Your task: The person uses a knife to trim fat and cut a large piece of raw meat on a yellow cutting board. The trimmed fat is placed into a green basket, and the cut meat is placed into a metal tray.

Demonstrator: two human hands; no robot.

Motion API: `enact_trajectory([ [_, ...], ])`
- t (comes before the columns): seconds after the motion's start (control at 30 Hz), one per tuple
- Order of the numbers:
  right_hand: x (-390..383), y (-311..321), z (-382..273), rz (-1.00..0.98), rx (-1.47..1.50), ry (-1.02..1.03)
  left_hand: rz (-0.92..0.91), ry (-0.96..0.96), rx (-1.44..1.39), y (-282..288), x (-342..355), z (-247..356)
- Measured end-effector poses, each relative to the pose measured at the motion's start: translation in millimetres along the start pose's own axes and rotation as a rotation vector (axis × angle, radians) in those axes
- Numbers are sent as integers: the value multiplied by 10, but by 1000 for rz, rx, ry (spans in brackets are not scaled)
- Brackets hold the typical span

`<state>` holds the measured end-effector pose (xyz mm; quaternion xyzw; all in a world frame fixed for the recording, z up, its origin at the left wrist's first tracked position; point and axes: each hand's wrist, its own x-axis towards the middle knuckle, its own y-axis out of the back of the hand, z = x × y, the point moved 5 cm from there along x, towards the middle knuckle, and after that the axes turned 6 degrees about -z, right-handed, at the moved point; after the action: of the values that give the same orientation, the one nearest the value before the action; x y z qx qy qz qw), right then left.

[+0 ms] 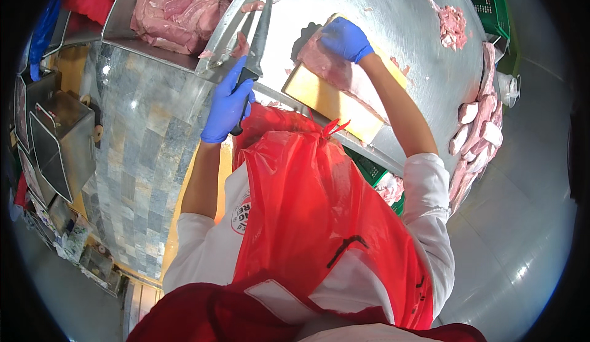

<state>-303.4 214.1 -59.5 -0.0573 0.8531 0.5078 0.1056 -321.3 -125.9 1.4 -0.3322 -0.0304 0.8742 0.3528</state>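
Head view shows the fingers of the gloved left hand (226, 110) wrapped closely around the black handle of a knife (261, 38), its blade pointing away from the body. The gloved right hand (346, 39) rests on the far end of a pink meat slab (332, 68), fingers curled; whether they grip it, I cannot tell. Under the slab lies a yellowish cutting board (316, 99), set on a metal table (424, 96). Farther out, small meat scraps (452, 25) lie to the right, and large meat pieces (184, 13) fill a metal container (120, 25) at upper left.
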Motion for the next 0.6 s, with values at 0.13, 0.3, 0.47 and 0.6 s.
enact_trajectory([
  [0.13, -93, -34, -132, 152, 12, -211, -16, -26, 12, -63, 137, -1],
  [0.3, -34, 60, -28, 61, 150, -494, -97, -59, 103, -211, 389, 68],
  [0.47, 62, -39, 202, -329, 83, -563, -198, -92, 164, -462, 725, 27],
  [0.6, 60, -45, 90, -493, 83, -489, -256, -113, 264, -558, 873, -81],
])
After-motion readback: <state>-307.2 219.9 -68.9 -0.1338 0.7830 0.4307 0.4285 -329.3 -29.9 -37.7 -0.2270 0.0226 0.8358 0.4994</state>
